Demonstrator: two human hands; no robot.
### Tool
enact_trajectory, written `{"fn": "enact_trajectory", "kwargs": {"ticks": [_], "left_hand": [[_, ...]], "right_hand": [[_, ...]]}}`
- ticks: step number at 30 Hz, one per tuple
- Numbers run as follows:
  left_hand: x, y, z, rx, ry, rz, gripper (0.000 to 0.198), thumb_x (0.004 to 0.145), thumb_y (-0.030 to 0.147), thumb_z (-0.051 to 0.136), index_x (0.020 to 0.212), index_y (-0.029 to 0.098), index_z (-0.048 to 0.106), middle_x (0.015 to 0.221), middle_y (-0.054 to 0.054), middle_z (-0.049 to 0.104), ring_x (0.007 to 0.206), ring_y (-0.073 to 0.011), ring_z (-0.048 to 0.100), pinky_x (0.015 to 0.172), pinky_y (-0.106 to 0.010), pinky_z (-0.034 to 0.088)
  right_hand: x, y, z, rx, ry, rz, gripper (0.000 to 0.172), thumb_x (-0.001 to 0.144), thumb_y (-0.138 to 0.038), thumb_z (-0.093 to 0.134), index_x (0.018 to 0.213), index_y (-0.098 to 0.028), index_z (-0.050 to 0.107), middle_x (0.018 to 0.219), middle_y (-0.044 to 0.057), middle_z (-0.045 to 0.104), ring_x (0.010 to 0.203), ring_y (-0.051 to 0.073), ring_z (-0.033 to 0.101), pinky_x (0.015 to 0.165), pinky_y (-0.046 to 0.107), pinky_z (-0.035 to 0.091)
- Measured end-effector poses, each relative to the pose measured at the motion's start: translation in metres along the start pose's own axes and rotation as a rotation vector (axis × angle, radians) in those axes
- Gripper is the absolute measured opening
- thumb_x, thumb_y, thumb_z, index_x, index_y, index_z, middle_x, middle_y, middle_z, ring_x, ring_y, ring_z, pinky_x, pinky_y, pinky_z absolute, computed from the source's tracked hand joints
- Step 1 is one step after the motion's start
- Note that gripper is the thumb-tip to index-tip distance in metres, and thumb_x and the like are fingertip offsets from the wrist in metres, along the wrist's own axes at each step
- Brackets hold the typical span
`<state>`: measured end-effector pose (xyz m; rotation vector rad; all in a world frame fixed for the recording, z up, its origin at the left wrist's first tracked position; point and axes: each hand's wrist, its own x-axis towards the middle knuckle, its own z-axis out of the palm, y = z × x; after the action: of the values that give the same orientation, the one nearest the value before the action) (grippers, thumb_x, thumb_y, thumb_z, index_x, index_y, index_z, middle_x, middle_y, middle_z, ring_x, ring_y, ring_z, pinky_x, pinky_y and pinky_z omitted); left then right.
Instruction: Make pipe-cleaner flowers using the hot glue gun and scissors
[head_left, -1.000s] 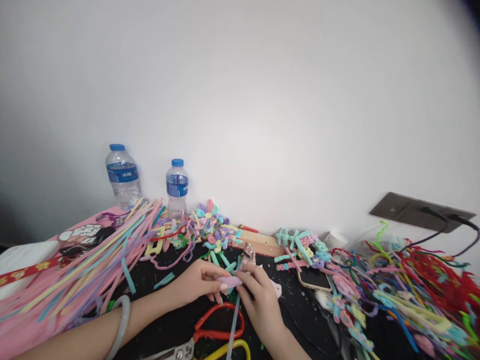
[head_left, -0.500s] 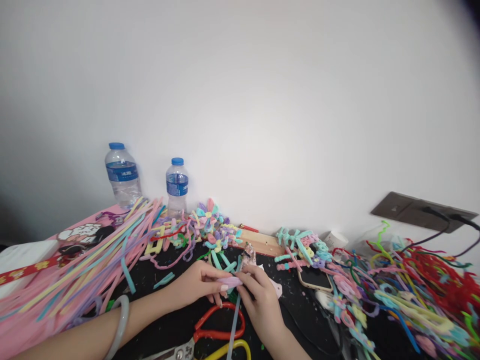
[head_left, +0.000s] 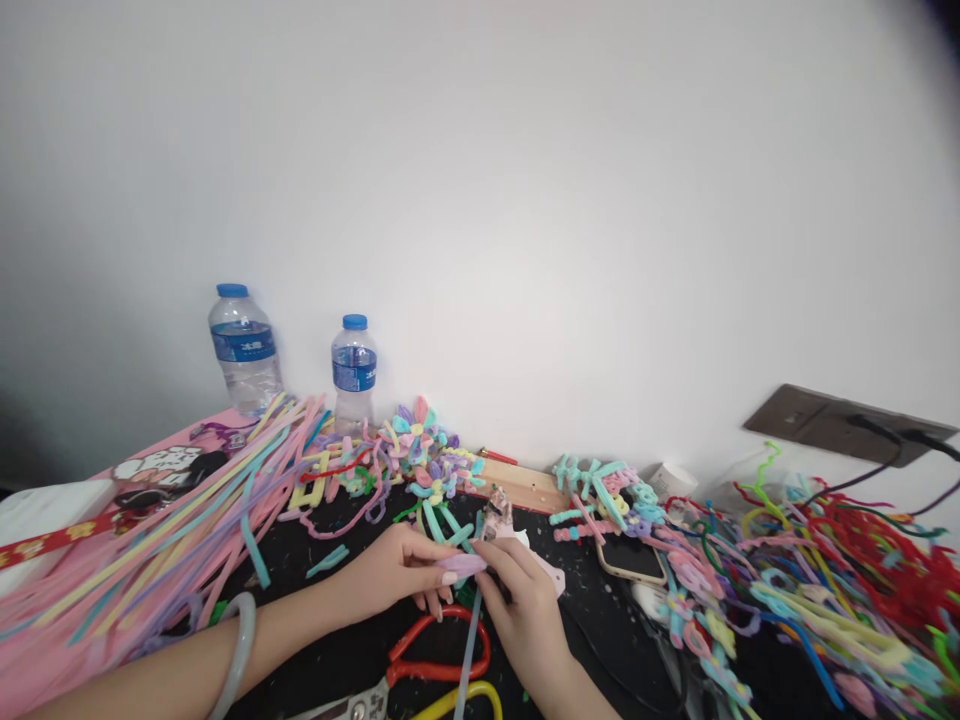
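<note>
Scissors [head_left: 401, 668] with red and yellow handles lay nearest, on a black tabletop [head_left: 330, 655], with neither hand on them. A pale strip [head_left: 469, 650] hung across their handles, its upper end running up to the fingers, its lower end loose.

Just beyond, the left hand [head_left: 405, 568], below a grey bangle [head_left: 250, 625], pinched a small lilac piece [head_left: 461, 565] between thumb and fingers. The right hand [head_left: 521, 600] was closed on the piece's other end. So the piece was in the air between the two hands, and whether the strip was joined to it was hidden by the fingers. It appeared only part-made, neither set down nor let go, with the strip's tail untrimmed.

Teal stems [head_left: 446, 525] lay behind the fingertips, and short teal offcuts [head_left: 328, 562] to the left suggested that some cutting was done. Farther back, a many-petalled flower [head_left: 416, 430] and a teal fishbone-like shape [head_left: 592, 485] looked complete. Long straight stems [head_left: 202, 540] on the left seemed unworked. Two bottles [head_left: 244, 345] [head_left: 354, 370] stood by the wall.
</note>
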<state>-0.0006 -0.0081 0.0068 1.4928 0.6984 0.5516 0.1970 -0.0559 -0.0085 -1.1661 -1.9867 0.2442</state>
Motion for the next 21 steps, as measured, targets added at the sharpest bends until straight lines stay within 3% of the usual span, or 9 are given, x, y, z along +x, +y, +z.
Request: {"fn": "enact_trajectory", "kwargs": {"ticks": [10,21], "left_hand": [[0.002,-0.005,0.000,0.004,0.071,0.023,0.032,0.080,0.033,0.060,0.107,0.018,0.069,0.068,-0.003,0.069,0.054,-0.0145,0.064,0.049,-0.019,0.045],[0.003,-0.006,0.002,0.012,0.194,0.024,0.031,0.080,0.035,0.058,0.102,0.017,0.070,0.064,-0.002,0.067,0.051,-0.0139,0.062,0.047,-0.020,0.044]], "right_hand": [[-0.001,0.000,0.002,-0.034,0.071,0.024,0.025,0.086,-0.016,0.050,0.110,-0.020,0.059,0.084,0.005,0.064,0.072,0.017,0.062,0.064,0.026,0.052],[-0.001,-0.006,-0.001,-0.030,0.063,0.060,0.033,0.086,-0.013,0.045,0.117,-0.021,0.051,0.100,0.009,0.062,0.091,0.021,0.061,0.074,0.032,0.053]]}}
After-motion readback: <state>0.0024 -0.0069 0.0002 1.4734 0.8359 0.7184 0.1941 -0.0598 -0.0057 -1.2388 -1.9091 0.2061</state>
